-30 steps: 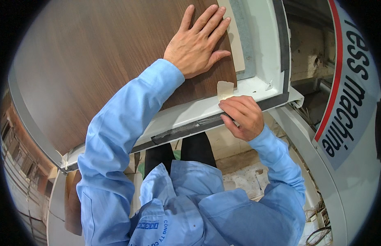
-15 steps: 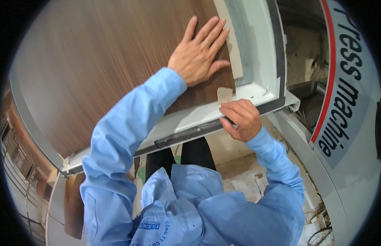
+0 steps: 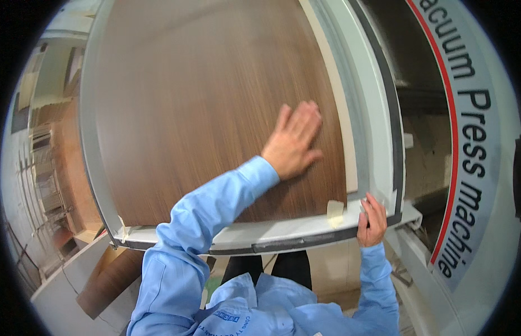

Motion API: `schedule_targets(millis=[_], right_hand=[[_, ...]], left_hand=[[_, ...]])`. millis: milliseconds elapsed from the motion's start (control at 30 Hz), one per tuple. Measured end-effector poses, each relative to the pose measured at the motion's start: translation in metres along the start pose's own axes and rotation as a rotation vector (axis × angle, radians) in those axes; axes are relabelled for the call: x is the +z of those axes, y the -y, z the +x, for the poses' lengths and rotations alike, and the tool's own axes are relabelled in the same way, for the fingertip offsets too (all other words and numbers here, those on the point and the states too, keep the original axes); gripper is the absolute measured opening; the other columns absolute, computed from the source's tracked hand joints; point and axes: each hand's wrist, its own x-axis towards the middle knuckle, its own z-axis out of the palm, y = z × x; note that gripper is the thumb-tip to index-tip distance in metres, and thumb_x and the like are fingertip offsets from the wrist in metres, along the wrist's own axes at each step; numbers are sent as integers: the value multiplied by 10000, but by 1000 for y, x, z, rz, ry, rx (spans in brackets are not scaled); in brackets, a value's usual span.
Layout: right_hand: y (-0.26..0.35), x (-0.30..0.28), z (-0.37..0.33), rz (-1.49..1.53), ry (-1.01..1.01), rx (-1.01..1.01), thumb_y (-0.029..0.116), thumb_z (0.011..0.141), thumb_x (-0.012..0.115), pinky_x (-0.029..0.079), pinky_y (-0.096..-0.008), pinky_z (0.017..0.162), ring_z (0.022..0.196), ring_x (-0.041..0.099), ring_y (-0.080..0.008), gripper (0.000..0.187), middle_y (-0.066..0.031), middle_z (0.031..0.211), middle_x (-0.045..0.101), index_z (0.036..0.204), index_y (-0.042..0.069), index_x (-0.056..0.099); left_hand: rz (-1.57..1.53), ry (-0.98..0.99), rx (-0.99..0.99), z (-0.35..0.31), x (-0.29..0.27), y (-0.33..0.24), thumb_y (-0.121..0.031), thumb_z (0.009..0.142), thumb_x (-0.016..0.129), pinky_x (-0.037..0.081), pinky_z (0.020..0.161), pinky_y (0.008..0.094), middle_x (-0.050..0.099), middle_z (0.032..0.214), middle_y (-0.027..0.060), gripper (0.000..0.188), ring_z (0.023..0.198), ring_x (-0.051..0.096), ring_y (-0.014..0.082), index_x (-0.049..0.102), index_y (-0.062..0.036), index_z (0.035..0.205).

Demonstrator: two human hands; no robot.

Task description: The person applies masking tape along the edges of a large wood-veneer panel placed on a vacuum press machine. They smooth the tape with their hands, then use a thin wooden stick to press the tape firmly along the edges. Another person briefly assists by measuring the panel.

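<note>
Head view: a brown wood-grain sheet [image 3: 215, 123] spreads from the middle up to twelve o'clock, within a white frame [image 3: 283, 226] edged by a black strip [image 3: 311, 239]. Just off centre toward two o'clock, the slightly blurred left hand [image 3: 292, 141] lies palm-down over the sheet, thumb and index finger apart, other fingers close together. Toward four o'clock, the right hand [image 3: 373, 222] is at the frame's near corner, fingers loosely bent, thumb apart. Just beside it, a cream tape piece [image 3: 335, 214] bridges sheet and frame. A brown roll [image 3: 110, 283] lies at eight o'clock.
</note>
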Motion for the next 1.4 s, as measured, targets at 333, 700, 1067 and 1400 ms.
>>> schedule_targets(millis=[333, 700, 1067, 1400], right_hand=[[-6, 9, -7, 10, -85, 40, 110, 952, 609, 555, -470, 826, 928, 683, -408, 205, -239, 1153, 722, 1035, -46, 713], [-3, 9, -8, 10, -113, 54, 125, 933, 617, 556, -476, 784, 881, 682, -405, 193, -218, 1052, 733, 970, -35, 719], [0, 9, -9, 19, -137, 89, 102, 931, 615, 551, -470, 780, 869, 677, -394, 172, -202, 1025, 734, 959, -32, 719], [-6, 14, -17, -22, -145, 57, 150, 998, 576, 537, -476, 879, 946, 685, -403, 240, -217, 1042, 732, 976, -39, 721]], left_hand=[[219, -253, -434, 119, -29, 141, -533, 1034, 504, 95, 1286, 578, 203, 1709, 235, 847, 1604, 131, 381, 260, 31, 1616], [163, -498, -703, 152, -84, 237, -612, 1052, 426, 89, 1283, 588, 198, 1720, 204, 845, 1607, 121, 375, 265, -22, 1634], [230, -267, -492, 191, -40, 183, -601, 1055, 412, 70, 1283, 584, 192, 1720, 208, 848, 1609, 112, 368, 255, 3, 1629], [-236, -371, -116, -34, -79, 17, -349, 1040, 585, 167, 1291, 530, 248, 1700, 198, 720, 1590, 202, 347, 304, -6, 1608]])
